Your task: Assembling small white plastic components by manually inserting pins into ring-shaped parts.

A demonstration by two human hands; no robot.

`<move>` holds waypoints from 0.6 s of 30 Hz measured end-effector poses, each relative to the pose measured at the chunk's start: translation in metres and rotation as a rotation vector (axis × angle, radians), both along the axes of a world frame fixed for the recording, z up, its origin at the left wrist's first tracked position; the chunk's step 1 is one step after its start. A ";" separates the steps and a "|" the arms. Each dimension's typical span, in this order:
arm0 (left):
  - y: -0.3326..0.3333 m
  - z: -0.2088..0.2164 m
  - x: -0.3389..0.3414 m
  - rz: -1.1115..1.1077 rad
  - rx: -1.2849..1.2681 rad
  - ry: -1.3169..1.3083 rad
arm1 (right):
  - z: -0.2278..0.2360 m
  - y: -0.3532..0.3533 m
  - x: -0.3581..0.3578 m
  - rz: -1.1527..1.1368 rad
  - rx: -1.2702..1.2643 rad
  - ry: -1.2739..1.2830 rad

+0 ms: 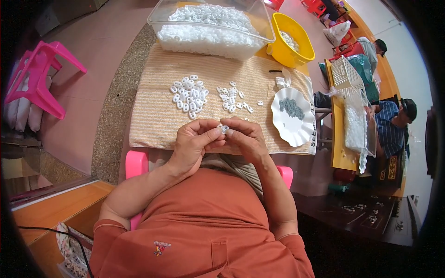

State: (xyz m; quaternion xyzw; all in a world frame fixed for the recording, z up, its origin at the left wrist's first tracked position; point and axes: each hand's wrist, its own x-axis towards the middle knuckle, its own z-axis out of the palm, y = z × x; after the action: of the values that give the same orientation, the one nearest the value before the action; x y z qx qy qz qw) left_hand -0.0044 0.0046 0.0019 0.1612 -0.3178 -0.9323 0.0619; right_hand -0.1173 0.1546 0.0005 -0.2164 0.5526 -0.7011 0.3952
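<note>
Over the near edge of the towel, my left hand and my right hand meet fingertip to fingertip. Pinched between the thumbs and forefingers of both is a small white plastic piece, partly covered by the fingers. I cannot tell whether it is one part or two. Just beyond my left hand lies a pile of white oval pieces with dark holes. Smaller white pieces are scattered to its right. A white scalloped plate holds a heap of tiny grey parts, right of my right hand.
A striped towel covers the table. At its far side stand a clear bin of white pieces and a yellow basin. A pink stool is at left. Another person sits at a table on the right.
</note>
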 end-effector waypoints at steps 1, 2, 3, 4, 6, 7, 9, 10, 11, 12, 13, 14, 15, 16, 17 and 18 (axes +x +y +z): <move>0.001 0.000 0.000 0.009 0.004 -0.006 | 0.002 -0.001 0.001 0.001 0.000 -0.001; 0.001 0.001 0.000 0.017 0.007 -0.011 | 0.006 -0.002 0.004 -0.022 0.010 -0.064; 0.000 0.002 0.000 0.018 0.007 -0.013 | 0.008 -0.003 0.005 -0.045 0.021 -0.126; 0.000 0.003 0.000 0.006 0.004 -0.017 | 0.005 -0.002 0.004 -0.047 0.021 -0.126; 0.001 0.004 0.000 -0.009 0.001 -0.021 | -0.003 0.000 0.000 -0.053 -0.001 -0.058; 0.001 0.003 0.000 -0.007 0.003 -0.022 | -0.004 0.000 0.000 -0.052 -0.001 -0.058; 0.001 0.003 0.000 -0.006 0.005 -0.023 | -0.005 0.001 0.000 -0.055 0.016 -0.071; 0.001 0.002 0.000 -0.006 -0.002 -0.021 | -0.005 0.000 0.000 -0.054 0.016 -0.071; 0.001 0.002 0.000 -0.005 -0.008 -0.019 | -0.004 0.000 0.001 -0.060 0.024 -0.101; 0.001 0.001 0.000 -0.005 -0.009 -0.019 | -0.004 0.000 0.001 -0.066 0.033 -0.131; 0.001 0.001 0.000 -0.002 -0.001 -0.017 | -0.004 0.000 0.002 -0.065 0.032 -0.131; 0.001 0.001 0.000 0.000 0.007 -0.015 | -0.004 0.000 0.002 -0.045 0.024 -0.099; 0.001 0.001 0.000 0.000 0.007 -0.015 | -0.004 0.000 0.002 -0.025 0.017 -0.067; 0.001 0.001 0.000 0.001 -0.002 -0.020 | -0.003 0.000 0.002 -0.025 0.017 -0.068; 0.001 0.001 0.000 0.002 -0.010 -0.026 | -0.002 0.000 0.002 -0.016 0.014 -0.079; 0.000 0.001 0.000 0.003 -0.010 -0.026 | -0.002 0.000 0.002 -0.007 0.010 -0.091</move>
State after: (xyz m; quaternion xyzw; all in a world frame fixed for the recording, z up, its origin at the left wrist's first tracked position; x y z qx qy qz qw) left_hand -0.0042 0.0050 0.0027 0.1734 -0.3230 -0.9284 0.0599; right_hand -0.1148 0.1548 -0.0010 -0.1803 0.5386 -0.7088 0.4185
